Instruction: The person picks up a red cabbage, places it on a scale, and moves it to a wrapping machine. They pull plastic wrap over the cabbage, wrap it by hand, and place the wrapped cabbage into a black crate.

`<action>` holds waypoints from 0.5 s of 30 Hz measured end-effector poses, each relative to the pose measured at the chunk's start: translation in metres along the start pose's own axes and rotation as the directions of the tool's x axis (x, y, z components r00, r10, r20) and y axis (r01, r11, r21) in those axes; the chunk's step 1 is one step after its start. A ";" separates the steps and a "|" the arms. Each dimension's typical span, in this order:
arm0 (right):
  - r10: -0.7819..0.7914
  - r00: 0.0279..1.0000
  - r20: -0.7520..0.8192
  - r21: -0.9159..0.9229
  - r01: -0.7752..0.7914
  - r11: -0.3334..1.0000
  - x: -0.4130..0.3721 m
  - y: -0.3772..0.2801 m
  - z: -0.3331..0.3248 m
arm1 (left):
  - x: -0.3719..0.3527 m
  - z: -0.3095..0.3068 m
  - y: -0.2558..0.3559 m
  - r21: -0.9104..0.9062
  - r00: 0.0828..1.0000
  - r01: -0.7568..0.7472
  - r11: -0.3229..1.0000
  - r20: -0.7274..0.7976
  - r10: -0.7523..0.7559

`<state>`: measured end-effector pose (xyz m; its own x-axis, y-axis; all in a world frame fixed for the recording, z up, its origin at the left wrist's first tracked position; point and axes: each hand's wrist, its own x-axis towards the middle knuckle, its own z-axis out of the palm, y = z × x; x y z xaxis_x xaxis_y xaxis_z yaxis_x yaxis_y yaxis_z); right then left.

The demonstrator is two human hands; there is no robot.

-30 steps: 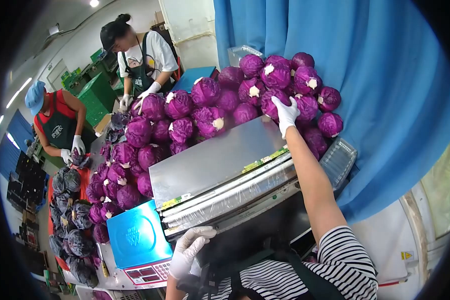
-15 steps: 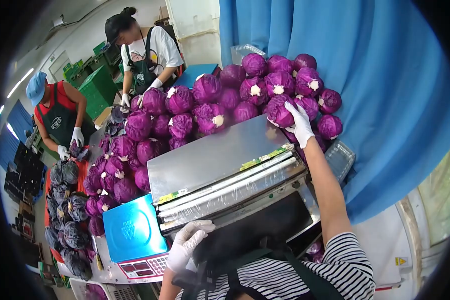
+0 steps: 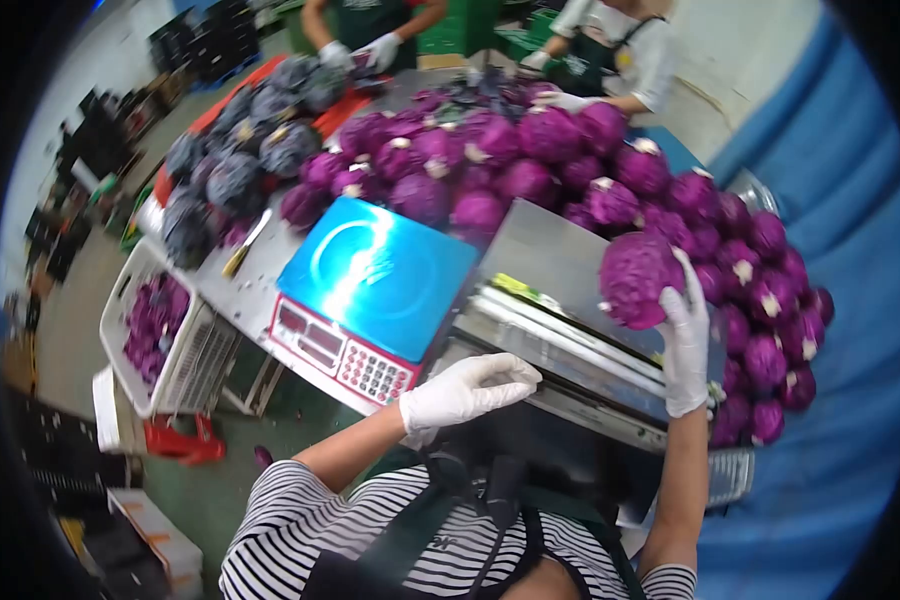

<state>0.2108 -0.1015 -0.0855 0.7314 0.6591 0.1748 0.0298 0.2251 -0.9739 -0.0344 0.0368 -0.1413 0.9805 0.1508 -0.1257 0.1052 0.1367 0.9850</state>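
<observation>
In my right hand point(image 3: 686, 335), white-gloved, is a purple cabbage point(image 3: 632, 280), gripped from its right side and raised over the metal top of a film-wrapping machine point(image 3: 545, 255). My left hand point(image 3: 475, 390), gloved too, is empty; its fingers stretch out loosely in front of the wrapper's near edge. The rolls of clear film point(image 3: 570, 345) lie along the wrapper. Left of it stands a digital scale with a shiny blue plate point(image 3: 395, 275) and a red-edged keypad.
Purple cabbages point(image 3: 545, 135) are heaped behind and right of the wrapper. Darker untrimmed cabbages point(image 3: 235, 180) sit far left, near a knife point(image 3: 245, 245). A white crate point(image 3: 195, 350) holds purple leaves. Two co-workers work across the table; a blue curtain point(image 3: 820, 480) hangs right.
My right hand has lifted the cabbage off the heap and brought it over the wrapper. The view has swung left, showing more of the scale and crate. My left hand stays empty.
</observation>
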 end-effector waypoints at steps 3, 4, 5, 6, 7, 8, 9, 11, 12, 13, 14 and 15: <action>-0.068 0.962 0.265 -0.162 0.114 0.980 0.021 0.017 0.083 | -0.022 -0.018 -0.007 -0.038 0.997 -0.021 0.999 -0.077 0.018; -0.168 0.916 0.363 -0.379 0.310 0.872 0.033 0.031 0.104 | -0.028 -0.025 -0.009 -0.061 0.994 -0.030 0.998 -0.111 0.023; -0.195 0.858 0.475 -0.469 0.434 0.769 0.035 0.034 0.131 | -0.036 -0.030 -0.013 -0.062 0.983 -0.031 0.998 -0.183 0.019; -0.211 0.829 0.517 -0.455 0.475 0.753 0.037 0.041 0.157 | -0.044 -0.034 -0.012 -0.054 0.973 -0.035 0.998 -0.231 0.021; -0.178 0.809 0.561 -0.486 0.495 0.720 0.038 0.049 0.180 | -0.052 -0.038 -0.011 -0.047 0.959 -0.038 0.998 -0.284 0.024; -0.144 0.796 0.588 -0.498 0.497 0.711 0.040 0.061 0.200 | -0.058 -0.043 -0.014 -0.052 0.951 -0.043 0.998 -0.309 0.025; -0.109 0.780 0.617 -0.509 0.500 0.701 0.041 0.073 0.216 | -0.063 -0.047 -0.018 0.001 0.936 -0.050 0.999 -0.350 0.047; -0.079 0.741 0.667 -0.513 0.533 0.673 0.042 0.093 0.237 | -0.072 -0.053 -0.024 0.046 0.905 -0.056 0.997 -0.419 0.070; -0.051 0.721 0.691 -0.532 0.555 0.640 0.040 0.099 0.247 | -0.076 -0.055 -0.027 0.035 0.903 -0.055 0.998 -0.425 0.065; -0.041 0.702 0.711 -0.517 0.562 0.645 0.037 0.103 0.252 | -0.080 -0.056 -0.030 0.023 0.902 -0.053 0.998 -0.428 0.057; -0.077 0.673 0.736 -0.503 0.619 0.603 0.033 0.104 0.255 | -0.083 -0.058 -0.035 0.001 0.901 -0.064 0.998 -0.429 0.058; -0.110 0.641 0.759 -0.488 0.673 0.556 0.033 0.104 0.257 | -0.086 -0.061 -0.037 -0.015 0.891 -0.066 0.998 -0.451 0.053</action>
<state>0.0628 0.1275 -0.1437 -0.0517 0.9430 0.3289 0.8415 0.2185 -0.4942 -0.1323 0.0785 -0.1745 0.8047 0.5827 -0.1135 0.0374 0.1410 0.9893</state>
